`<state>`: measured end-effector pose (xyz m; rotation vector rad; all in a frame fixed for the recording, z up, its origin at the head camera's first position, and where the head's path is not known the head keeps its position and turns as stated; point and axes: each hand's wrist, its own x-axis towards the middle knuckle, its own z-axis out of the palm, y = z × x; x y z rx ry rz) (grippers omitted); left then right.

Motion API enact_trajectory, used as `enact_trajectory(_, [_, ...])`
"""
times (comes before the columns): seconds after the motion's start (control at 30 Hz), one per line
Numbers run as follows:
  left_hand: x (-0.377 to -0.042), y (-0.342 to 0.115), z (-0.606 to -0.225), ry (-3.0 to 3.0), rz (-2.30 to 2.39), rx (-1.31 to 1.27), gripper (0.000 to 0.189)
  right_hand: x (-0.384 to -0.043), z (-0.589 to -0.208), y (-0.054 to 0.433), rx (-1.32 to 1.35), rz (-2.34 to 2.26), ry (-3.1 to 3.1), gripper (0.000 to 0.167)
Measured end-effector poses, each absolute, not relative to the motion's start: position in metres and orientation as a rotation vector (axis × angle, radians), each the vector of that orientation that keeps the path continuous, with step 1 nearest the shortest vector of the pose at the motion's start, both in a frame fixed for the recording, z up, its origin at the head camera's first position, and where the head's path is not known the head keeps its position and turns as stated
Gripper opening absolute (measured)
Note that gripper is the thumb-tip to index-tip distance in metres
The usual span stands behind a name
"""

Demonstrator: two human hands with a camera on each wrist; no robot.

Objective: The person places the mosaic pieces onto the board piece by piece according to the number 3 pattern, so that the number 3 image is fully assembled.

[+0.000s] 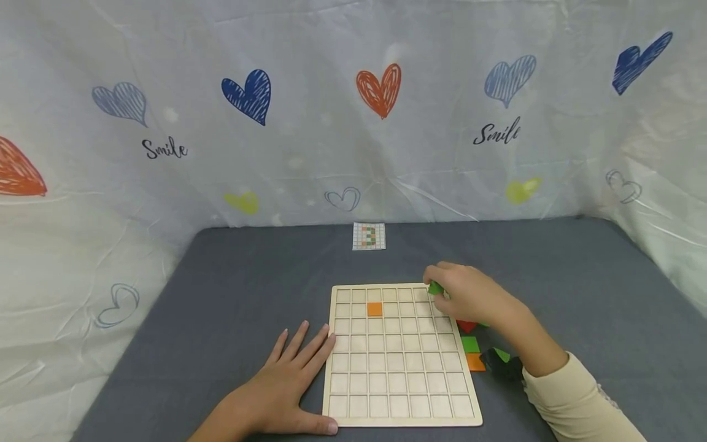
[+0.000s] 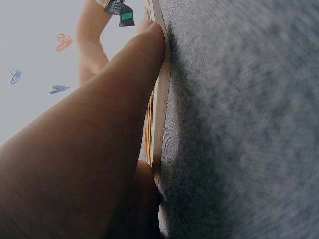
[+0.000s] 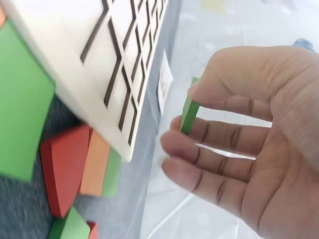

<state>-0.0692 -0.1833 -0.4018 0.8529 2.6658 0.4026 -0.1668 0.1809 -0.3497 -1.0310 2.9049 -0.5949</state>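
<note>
A wooden grid board (image 1: 381, 359) lies on the grey table, with one orange square tile (image 1: 375, 309) in its second row. My left hand (image 1: 287, 383) rests at the board's left edge, fingers spread, thumb at the near left corner. Over the board's far right corner, my right hand (image 1: 469, 294) pinches a green square tile (image 1: 436, 287) between thumb and fingers. The right wrist view shows this green tile (image 3: 189, 112) held on edge, above the board's surface.
Right of the board lie loose tiles: a green tile (image 1: 469, 344), an orange tile (image 1: 475, 362) and a red tile (image 1: 467, 326), among several others. A small pattern card (image 1: 369, 236) with coloured squares lies at the table's far edge. Behind hangs a white curtain (image 1: 320, 141) with printed hearts.
</note>
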Motion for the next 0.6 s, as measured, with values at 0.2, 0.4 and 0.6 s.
enact_trajectory(0.2, [-0.07,-0.183,-0.402,2.678,0.394,0.86,0.117,-0.164,-0.354,0.168,-1.08,-0.615,2.89,0.022])
enact_trajectory(0.4, [-0.07,-0.183,-0.402,2.666,0.404,0.852,0.117,-0.162,-0.358,0.158,-1.174,-0.63,2.88,0.022])
enact_trajectory(0.6, [-0.07,-0.183,-0.401,2.663,0.399,0.845,0.117,-0.161,-0.361,0.152,-1.188,-0.653,2.853,0.026])
